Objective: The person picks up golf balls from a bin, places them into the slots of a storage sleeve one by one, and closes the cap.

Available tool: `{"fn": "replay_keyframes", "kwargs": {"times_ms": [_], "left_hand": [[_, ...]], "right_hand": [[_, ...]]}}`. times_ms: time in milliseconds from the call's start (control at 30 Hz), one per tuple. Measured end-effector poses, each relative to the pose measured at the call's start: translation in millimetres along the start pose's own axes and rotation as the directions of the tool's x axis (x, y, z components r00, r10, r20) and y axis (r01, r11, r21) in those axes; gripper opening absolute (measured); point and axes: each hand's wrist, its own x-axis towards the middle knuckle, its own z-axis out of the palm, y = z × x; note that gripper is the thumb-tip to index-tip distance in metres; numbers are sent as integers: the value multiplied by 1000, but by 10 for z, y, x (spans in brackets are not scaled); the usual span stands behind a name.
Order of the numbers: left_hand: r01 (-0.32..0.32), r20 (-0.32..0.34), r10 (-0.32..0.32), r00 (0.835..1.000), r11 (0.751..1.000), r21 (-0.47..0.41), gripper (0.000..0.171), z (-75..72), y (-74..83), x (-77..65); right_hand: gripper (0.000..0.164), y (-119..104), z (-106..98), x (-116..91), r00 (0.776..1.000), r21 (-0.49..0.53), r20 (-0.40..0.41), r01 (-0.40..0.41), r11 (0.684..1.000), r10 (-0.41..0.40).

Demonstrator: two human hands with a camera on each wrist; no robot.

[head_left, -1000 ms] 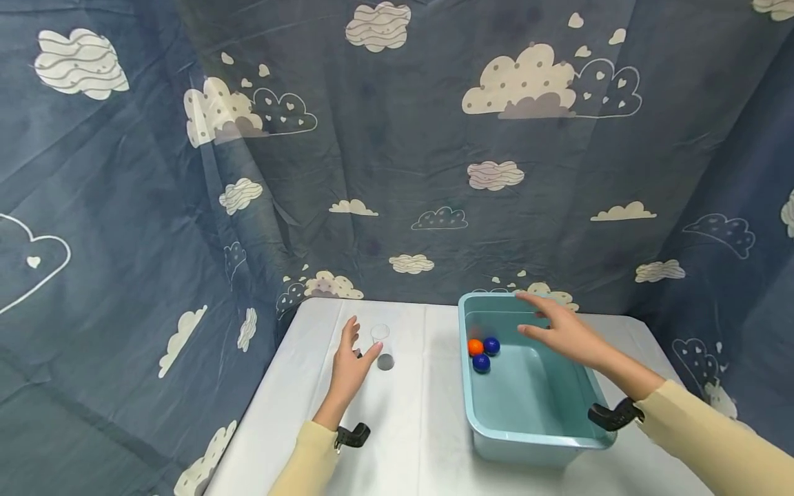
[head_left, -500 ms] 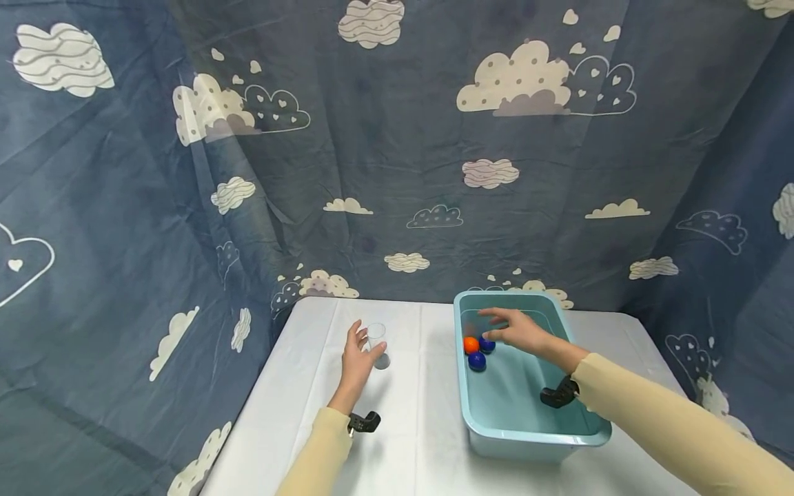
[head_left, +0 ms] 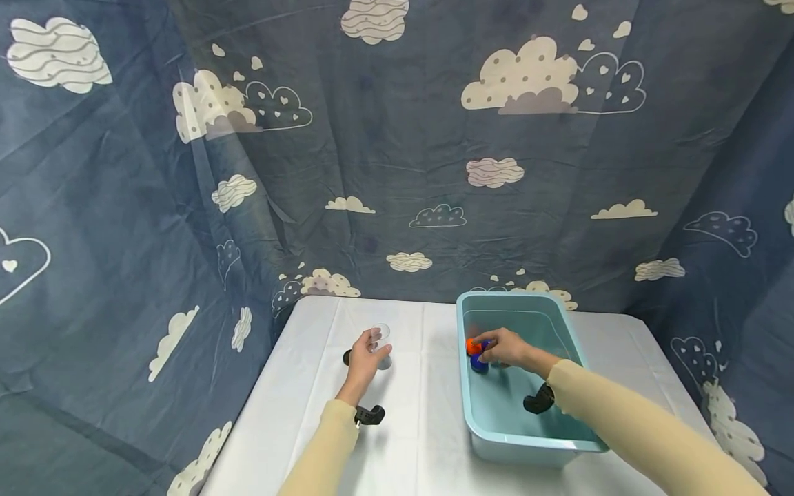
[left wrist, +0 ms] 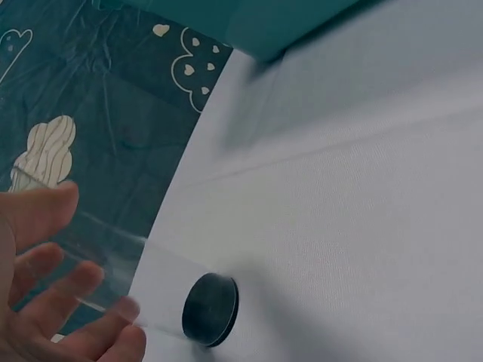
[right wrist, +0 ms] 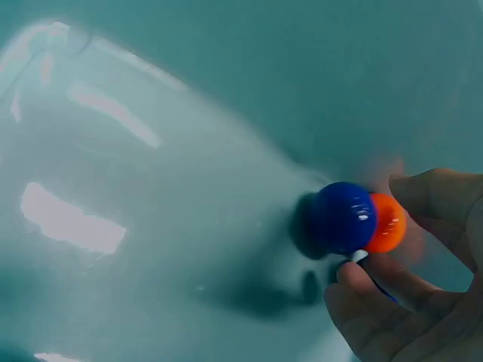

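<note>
My left hand (head_left: pixel 362 362) curls its fingers and thumb round a clear cup (head_left: pixel 381 332). In the left wrist view, the see-through wall runs down to a dark round base (left wrist: pixel 210 310) near the white table. My right hand (head_left: pixel 505 348) reaches into the teal bin (head_left: pixel 515 449), thumb and fingers spread about the balls at its left side. An orange ball (right wrist: pixel 388 223) shows beside the fingertips, partly covered by a blue ball (right wrist: pixel 344 219). Another blue ball (head_left: pixel 486 343) is mostly hidden by the right fingers.
A small black round thing (head_left: pixel 347 357) shows just left of the left hand. The white tabletop (head_left: pixel 422 413) carries both cup and bin. A dark cloud-patterned cloth (head_left: pixel 372 138) hangs behind and at the sides. The bin's tall walls surround the right hand.
My right hand has moved left and down from over the bin's far right side to the balls. My left hand has moved in and closed round the clear cup.
</note>
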Motion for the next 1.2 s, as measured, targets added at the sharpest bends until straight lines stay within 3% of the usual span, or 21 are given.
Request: {"fn": "replay_keyframes", "kwargs": {"times_ms": [167, 433, 600, 867, 933, 1200], "left_hand": [[-5, 52, 4, 999, 1000, 19, 47, -26, -62, -30], [-49, 115, 52, 992, 998, -32, 49, -27, -158, -114], [-38, 183, 40, 982, 999, -11, 49, 11, -248, -162], [-24, 172, 19, 985, 999, 27, 47, -33, -176, -186], [-13, 165, 5, 986, 999, 49, 47, -7, -228, -169], [3, 120, -13, 993, 997, 82, 50, -32, -160, -268]], "right_hand": [[51, 58, 54, 26, 1000, -23, 27, 3, 1000, -2], [46, 128, 104, 104, 1000, -104, 15, 24, 994, -23], [43, 158, 107, 158, 999, -153, 8, 35, 988, -35], [43, 107, 170, 191, 999, -163, -11, 32, 986, -34], [44, 105, 148, 168, 999, -163, -1, 41, 986, -42], [51, -35, 16, 20, 994, -252, 42, 113, 961, -106]]}}
